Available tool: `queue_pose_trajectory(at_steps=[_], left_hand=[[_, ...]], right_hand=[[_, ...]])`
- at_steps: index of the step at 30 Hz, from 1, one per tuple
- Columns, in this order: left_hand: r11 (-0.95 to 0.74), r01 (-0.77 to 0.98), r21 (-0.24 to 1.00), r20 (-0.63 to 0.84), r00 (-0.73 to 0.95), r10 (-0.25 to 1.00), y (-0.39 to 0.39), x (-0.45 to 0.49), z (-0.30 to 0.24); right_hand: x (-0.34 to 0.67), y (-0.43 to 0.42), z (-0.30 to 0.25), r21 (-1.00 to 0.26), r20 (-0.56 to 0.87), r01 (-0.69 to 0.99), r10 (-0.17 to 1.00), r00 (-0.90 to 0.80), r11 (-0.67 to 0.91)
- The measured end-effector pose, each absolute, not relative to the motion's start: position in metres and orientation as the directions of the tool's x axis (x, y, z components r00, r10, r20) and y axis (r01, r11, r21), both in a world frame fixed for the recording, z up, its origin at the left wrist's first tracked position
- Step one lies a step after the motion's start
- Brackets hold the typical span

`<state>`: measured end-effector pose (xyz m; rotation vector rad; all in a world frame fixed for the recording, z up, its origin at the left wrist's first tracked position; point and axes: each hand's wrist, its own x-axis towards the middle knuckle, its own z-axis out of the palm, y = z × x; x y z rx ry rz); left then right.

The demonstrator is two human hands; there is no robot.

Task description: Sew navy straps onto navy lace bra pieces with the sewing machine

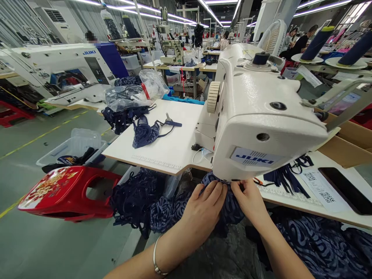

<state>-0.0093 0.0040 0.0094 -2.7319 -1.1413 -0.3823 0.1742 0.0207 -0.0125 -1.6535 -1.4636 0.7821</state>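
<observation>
Under the head of a white JUKI sewing machine (261,116) lies a navy patterned bra (231,209), its upper edge close to the needle area, which the machine head hides. My left hand (205,207) holds the fabric from the left, fingers bent together on its edge. From the right, my right hand (249,199) pinches the same edge between thumb and fingers. The rest of the garment hangs below the table edge. On the white table to the left rests another navy bra (145,131), with a small dark-handled tool (173,123) by its strap.
Navy straps (286,178), a printed paper slip (319,190) and a black phone (347,190) lie at right. Bundled navy garments (139,197) hang below the table's left part. A red stool (69,193) and a clear bin (72,149) stand on the floor.
</observation>
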Motion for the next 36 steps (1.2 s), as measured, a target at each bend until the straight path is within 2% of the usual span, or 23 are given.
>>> queue_pose_trajectory(at_steps=[11,20,24,28,32,34,36], left_hand=[[-0.707,0.707,-0.024,0.275,0.685,0.675,0.005,-0.011,0.008],[-0.71,0.703,-0.038,0.322,0.681,0.657,0.006,-0.01,0.005],[-0.666,0.744,-0.062,0.366,0.637,0.678,0.005,-0.009,0.001],[-0.665,0.736,-0.127,0.385,0.655,0.651,0.001,-0.012,0.006],[-0.666,0.724,-0.181,0.342,0.681,0.647,-0.002,-0.015,0.014],[-0.662,0.724,-0.191,0.329,0.683,0.652,-0.003,-0.015,0.018],[-0.658,0.726,-0.198,0.328,0.682,0.654,-0.004,-0.015,0.02]], right_hand=[[0.175,0.02,-0.014,-0.85,0.058,0.526,0.986,0.159,-0.034],[0.175,0.022,-0.02,-0.866,0.043,0.497,0.98,0.192,-0.059],[0.177,0.024,-0.026,-0.905,0.013,0.416,0.974,0.227,-0.085],[0.182,0.026,-0.04,-0.961,-0.02,0.26,0.96,0.279,-0.095],[0.19,0.025,-0.07,-0.969,-0.175,0.119,0.941,0.291,-0.217],[0.192,0.022,-0.083,-0.953,-0.242,0.119,0.935,0.258,-0.279],[0.191,0.017,-0.089,-0.95,-0.218,0.171,0.949,0.228,-0.26]])
